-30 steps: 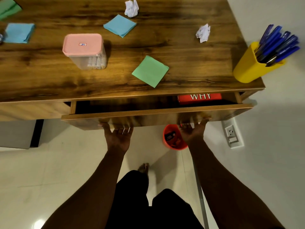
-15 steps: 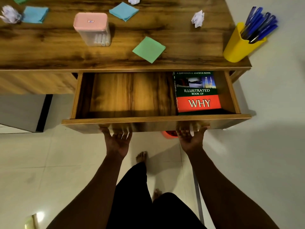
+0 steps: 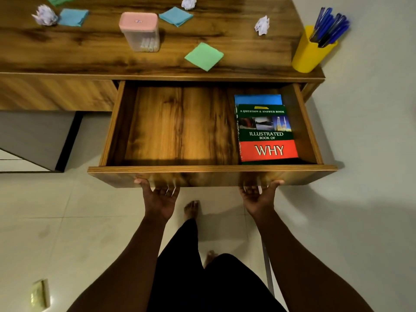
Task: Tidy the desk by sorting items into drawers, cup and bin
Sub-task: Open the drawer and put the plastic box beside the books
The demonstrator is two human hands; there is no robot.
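The wooden drawer (image 3: 211, 169) stands pulled far out of the desk. My left hand (image 3: 160, 197) and my right hand (image 3: 258, 195) grip its front panel from below, palms up, fingers curled under the edge. Inside on the right lies a green and red book titled WHY (image 3: 266, 134) on top of a blue book (image 3: 257, 99). On the desk top (image 3: 90, 52) lie a green sticky pad (image 3: 204, 56), two blue pads (image 3: 176, 16) (image 3: 73, 17), crumpled paper balls (image 3: 262, 25) (image 3: 45, 15) (image 3: 188, 2) and a pink-lidded clear box (image 3: 140, 31).
A yellow cup (image 3: 309, 52) full of blue pens stands at the desk's right corner. Another green pad (image 3: 59, 0) sits at the top left edge. My legs and bare feet are below the drawer on the tiled floor. A grey cabinet (image 3: 33, 138) stands under the desk's left.
The drawer has slid out from nearly closed to far open, uncovering the whole book and the blue one beneath. Both hands stayed under the front panel. The red bin is now hidden.
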